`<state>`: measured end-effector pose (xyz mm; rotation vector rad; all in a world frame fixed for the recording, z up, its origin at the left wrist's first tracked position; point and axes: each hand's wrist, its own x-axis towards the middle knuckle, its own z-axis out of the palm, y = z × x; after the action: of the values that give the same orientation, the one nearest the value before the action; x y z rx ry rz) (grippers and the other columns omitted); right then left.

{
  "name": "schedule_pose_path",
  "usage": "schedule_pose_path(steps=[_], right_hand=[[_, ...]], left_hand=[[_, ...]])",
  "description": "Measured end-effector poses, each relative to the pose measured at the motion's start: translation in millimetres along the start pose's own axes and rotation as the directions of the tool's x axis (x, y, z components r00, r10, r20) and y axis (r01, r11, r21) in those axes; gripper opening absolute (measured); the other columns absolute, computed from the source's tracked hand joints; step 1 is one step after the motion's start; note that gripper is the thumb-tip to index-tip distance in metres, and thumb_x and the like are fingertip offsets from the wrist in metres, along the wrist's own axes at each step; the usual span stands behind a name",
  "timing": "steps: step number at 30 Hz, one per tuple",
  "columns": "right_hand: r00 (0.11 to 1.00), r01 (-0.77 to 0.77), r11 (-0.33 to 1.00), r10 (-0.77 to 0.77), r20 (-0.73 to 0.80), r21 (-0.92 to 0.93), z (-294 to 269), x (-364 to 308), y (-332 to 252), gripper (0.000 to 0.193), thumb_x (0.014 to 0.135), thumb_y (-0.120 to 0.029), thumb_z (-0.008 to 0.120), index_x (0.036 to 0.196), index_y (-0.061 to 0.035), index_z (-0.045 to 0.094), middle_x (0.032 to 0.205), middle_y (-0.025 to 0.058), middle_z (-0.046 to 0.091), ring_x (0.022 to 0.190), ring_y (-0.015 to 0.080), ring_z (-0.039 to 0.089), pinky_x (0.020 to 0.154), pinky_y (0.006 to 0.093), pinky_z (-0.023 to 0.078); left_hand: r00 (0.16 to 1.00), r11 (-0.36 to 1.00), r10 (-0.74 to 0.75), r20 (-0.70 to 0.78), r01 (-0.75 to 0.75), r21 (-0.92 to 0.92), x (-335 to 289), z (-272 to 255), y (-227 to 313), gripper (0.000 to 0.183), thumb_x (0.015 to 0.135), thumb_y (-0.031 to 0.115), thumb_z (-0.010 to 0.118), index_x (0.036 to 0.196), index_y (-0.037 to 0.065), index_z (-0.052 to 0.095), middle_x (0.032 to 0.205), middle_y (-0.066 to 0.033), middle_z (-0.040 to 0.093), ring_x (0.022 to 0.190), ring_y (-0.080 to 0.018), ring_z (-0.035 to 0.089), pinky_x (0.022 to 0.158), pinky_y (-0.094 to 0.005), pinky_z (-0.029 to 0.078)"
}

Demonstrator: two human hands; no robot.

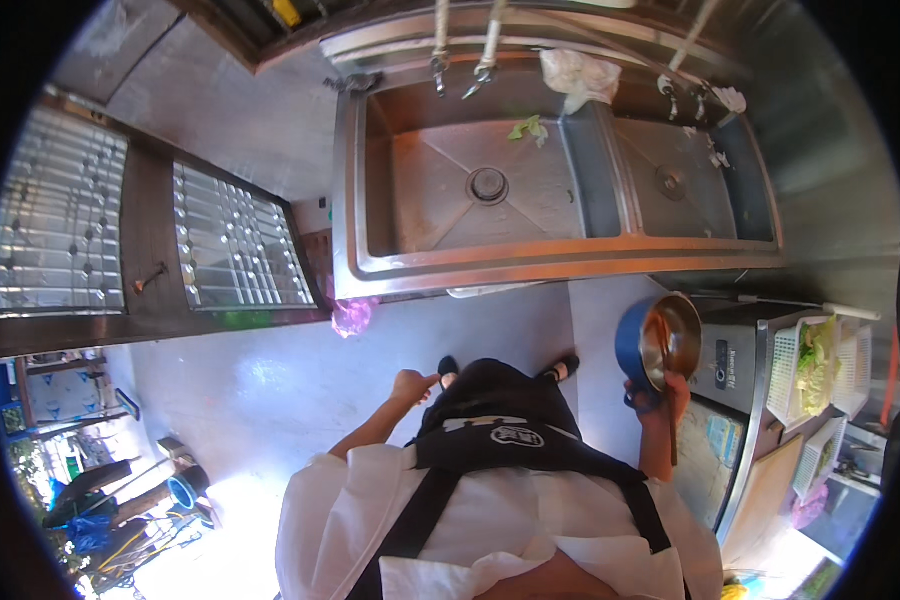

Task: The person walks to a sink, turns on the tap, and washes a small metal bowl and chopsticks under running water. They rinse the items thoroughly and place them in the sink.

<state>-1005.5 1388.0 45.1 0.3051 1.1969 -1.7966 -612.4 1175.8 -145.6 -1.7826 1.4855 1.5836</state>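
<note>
On my right, my right hand (676, 392) is wrapped round the handle side of a saucepan (630, 345), blue outside and metal inside. The pan is tilted, so its bare metal inside shows. A long thin wooden stick (674, 440), perhaps chopsticks or a spoon handle, runs from inside the pan past the same hand. The pan's dark handle (640, 398) is partly covered by my fingers. My left hand (412, 386) hangs low in front of me, fingers curled, with nothing visible in it.
Ahead stands a steel double sink (450, 262) with taps (482, 75), leafy scraps (530, 129) and a white plastic bag (578, 78). At right are a steel counter (760, 370) and a white basket of greens (815, 370). A barred window door (150, 240) is at left.
</note>
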Motion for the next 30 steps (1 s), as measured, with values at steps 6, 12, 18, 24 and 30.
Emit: schedule_pose_path(steps=[6,12,18,24,30], right_hand=[[0.980,-0.044,0.980,0.080,0.184,-0.193,151.1,6.1,56.8,0.055,0.070,-0.023,0.058,0.114,0.0089,0.047,0.088,0.0207,0.062,0.061,0.0329,0.063,0.050,0.0377,0.053],[0.897,-0.084,0.958,0.193,0.397,-0.276,251.2,46.0,90.8,0.054,0.071,-0.021,0.057,0.113,0.0112,0.045,0.090,0.0234,0.061,0.064,0.0302,0.064,0.050,0.0305,0.055],[0.886,-0.219,0.882,0.360,0.294,-0.418,328.3,156.5,122.3,0.049,0.073,-0.022,0.058,0.109,0.0089,0.046,0.089,0.0208,0.058,0.066,0.0277,0.062,0.054,0.0347,0.054],[0.959,-0.203,0.876,0.269,0.093,-0.438,370.0,287.5,210.1,0.049,0.073,-0.016,0.058,0.114,0.0041,0.041,0.095,0.0236,0.054,0.072,0.0362,0.060,0.054,0.0410,0.052],[0.910,-0.212,0.933,0.297,0.290,-0.289,384.0,390.6,294.3,0.044,0.075,-0.012,0.057,0.115,0.0003,0.043,0.097,0.0195,0.055,0.081,0.0339,0.060,0.065,0.0451,0.053]], left_hand=[[0.989,0.959,-0.114,-0.096,0.084,-0.269,-1.0,-67.7,-112.3,0.042,0.081,0.039,0.065,0.068,-0.001,0.062,0.062,-0.0097,0.063,0.051,-0.0176,0.062,0.045,-0.0298,0.052],[0.886,0.814,-0.451,-0.108,0.360,-0.456,23.1,-103.8,-190.1,0.043,0.082,0.041,0.065,0.068,0.001,0.059,0.063,-0.0103,0.062,0.052,-0.0200,0.062,0.046,-0.0330,0.052],[0.807,0.467,-0.591,0.003,0.345,-0.814,25.9,-120.4,-222.9,0.039,0.084,0.037,0.066,0.072,0.001,0.057,0.061,-0.0113,0.059,0.047,-0.0240,0.058,0.043,-0.0379,0.051],[0.835,0.345,-0.551,0.008,0.236,-0.908,104.3,-180.3,-211.0,0.039,0.087,0.037,0.062,0.073,0.001,0.055,0.060,-0.0110,0.058,0.048,-0.0250,0.058,0.042,-0.0369,0.050],[0.947,0.550,-0.316,-0.060,0.131,-0.825,233.7,-267.6,-149.5,0.033,0.089,0.031,0.059,0.080,-0.001,0.059,0.066,-0.0106,0.060,0.051,-0.0201,0.059,0.046,-0.0315,0.052]])
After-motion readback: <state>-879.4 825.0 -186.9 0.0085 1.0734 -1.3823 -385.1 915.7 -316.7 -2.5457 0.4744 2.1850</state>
